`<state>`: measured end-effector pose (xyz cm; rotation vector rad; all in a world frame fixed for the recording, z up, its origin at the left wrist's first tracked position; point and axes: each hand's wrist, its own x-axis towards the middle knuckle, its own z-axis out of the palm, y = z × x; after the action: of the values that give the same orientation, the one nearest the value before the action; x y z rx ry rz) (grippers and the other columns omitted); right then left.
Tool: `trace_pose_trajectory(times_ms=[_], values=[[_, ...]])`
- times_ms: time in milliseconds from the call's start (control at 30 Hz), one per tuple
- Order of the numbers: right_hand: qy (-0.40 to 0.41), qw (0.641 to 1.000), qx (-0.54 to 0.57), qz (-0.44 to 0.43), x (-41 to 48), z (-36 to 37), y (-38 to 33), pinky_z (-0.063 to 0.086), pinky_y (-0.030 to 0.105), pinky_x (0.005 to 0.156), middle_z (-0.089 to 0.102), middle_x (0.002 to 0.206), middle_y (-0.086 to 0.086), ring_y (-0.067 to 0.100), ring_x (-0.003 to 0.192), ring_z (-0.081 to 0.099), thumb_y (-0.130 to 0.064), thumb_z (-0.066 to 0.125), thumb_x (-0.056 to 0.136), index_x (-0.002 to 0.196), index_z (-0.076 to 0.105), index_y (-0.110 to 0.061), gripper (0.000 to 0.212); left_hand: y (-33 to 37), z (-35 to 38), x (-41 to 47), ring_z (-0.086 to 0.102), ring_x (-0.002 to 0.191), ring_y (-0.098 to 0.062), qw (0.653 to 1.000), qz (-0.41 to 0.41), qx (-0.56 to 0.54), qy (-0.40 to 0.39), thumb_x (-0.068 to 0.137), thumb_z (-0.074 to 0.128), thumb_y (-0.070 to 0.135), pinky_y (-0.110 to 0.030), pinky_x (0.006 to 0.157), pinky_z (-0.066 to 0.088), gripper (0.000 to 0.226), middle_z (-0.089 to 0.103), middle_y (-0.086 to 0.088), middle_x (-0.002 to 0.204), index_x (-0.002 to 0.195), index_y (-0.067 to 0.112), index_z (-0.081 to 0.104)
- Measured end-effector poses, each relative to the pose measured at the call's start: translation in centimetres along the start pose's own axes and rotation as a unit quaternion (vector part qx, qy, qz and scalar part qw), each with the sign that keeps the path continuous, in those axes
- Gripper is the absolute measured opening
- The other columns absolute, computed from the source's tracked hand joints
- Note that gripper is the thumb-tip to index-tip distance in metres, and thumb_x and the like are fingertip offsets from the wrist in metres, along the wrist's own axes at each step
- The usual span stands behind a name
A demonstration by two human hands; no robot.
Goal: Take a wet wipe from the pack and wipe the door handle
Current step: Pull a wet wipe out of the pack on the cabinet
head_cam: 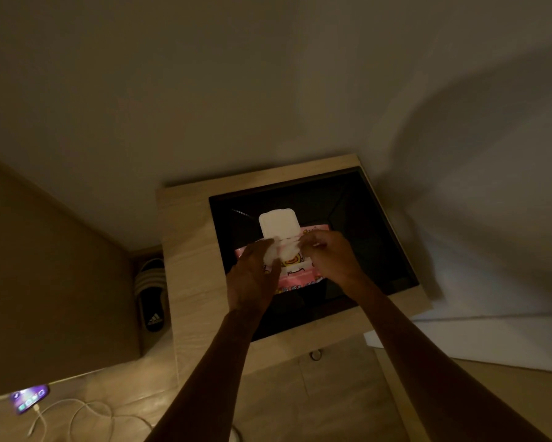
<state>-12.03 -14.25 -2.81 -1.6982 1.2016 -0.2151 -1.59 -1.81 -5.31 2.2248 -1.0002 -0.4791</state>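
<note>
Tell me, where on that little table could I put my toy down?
The black top is bare right of the pink wipe pack. The wooden strip along its left edge is bare too. The middle is crowded: left hand and right hand work there.

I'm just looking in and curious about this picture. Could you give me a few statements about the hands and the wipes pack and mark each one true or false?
1. The white plastic flip lid of the pink wet wipes pack stands open. True.
2. The left hand holds a white wet wipe. True.
3. The pack lies on the floor. False: it rests on the black top of the wooden cabinet.
4. The right hand hangs at the person's side. False: it is at the pack's opening.
5. A lit phone lies lower left. True.
</note>
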Motion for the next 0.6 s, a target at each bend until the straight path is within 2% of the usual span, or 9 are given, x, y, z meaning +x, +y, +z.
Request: trace_pose_trajectory(times_ms=[67,133,233,333,467,600], values=[[0.015,0.995,0.095,0.037,-0.2,-0.2,-0.7,0.053,0.027,0.078,0.070,0.098,0.004,0.016,0.088,0.067,-0.006,0.057,0.089,0.089,0.069,-0.013,0.014,0.0,0.1,0.0,0.061,0.110,-0.012,1.000,0.001,0.004,-0.006,0.088,0.062,0.032,-0.015,0.081,0.040,0.041,0.060,0.002,0.130,0.127,0.024,0.055],[0.032,0.980,0.184,0.071,-0.4,-0.5,-1.4,0.055,0.024,0.073,0.070,0.099,0.009,0.016,0.084,0.069,-0.006,0.053,0.093,0.096,0.066,-0.010,0.014,-0.1,0.2,0.0,0.059,0.114,-0.014,1.000,-0.002,0.016,-0.014,0.088,0.062,0.031,-0.018,0.084,0.041,0.042,0.057,0.001,0.133,0.128,0.022,0.054],[0.065,0.967,0.233,0.083,-0.6,-1.1,-2.0,0.057,0.025,0.074,0.068,0.106,0.010,0.020,0.092,0.069,-0.011,0.053,0.095,0.095,0.065,-0.017,0.014,-0.4,0.2,-0.1,0.057,0.118,-0.017,0.999,0.001,0.033,-0.039,0.089,0.060,0.031,-0.027,0.092,0.046,0.046,0.053,0.000,0.139,0.133,0.020,0.049],[0.100,0.969,0.216,0.069,-1.2,-2.1,-2.6,0.057,0.033,0.080,0.066,0.110,0.008,0.023,0.098,0.066,-0.016,0.053,0.095,0.090,0.063,-0.026,0.015,-0.3,-0.1,0.1,0.052,0.124,-0.018,0.997,0.006,0.034,-0.074,0.090,0.059,0.030,-0.028,0.099,0.043,0.049,0.048,0.000,0.143,0.136,0.020,0.045],[0.121,0.972,0.195,0.038,-3.1,-4.1,-3.9,0.057,0.041,0.086,0.066,0.106,0.005,0.022,0.097,0.067,-0.020,0.056,0.094,0.091,0.064,-0.028,0.012,0.7,-1.4,0.1,0.047,0.127,-0.020,0.994,0.002,0.003,-0.110,0.088,0.063,0.028,-0.030,0.102,0.039,0.053,0.047,-0.003,0.142,0.137,0.019,0.045],[0.125,0.984,0.129,-0.008,-6.9,-6.7,-6.5,0.058,0.043,0.083,0.069,0.099,0.004,0.020,0.092,0.068,-0.025,0.059,0.093,0.086,0.064,-0.028,0.009,4.6,-5.3,0.0,0.057,0.114,-0.020,0.990,-0.019,-0.079,-0.118,0.084,0.067,0.028,-0.033,0.097,0.049,0.044,0.059,-0.005,0.128,0.126,0.020,0.056]])
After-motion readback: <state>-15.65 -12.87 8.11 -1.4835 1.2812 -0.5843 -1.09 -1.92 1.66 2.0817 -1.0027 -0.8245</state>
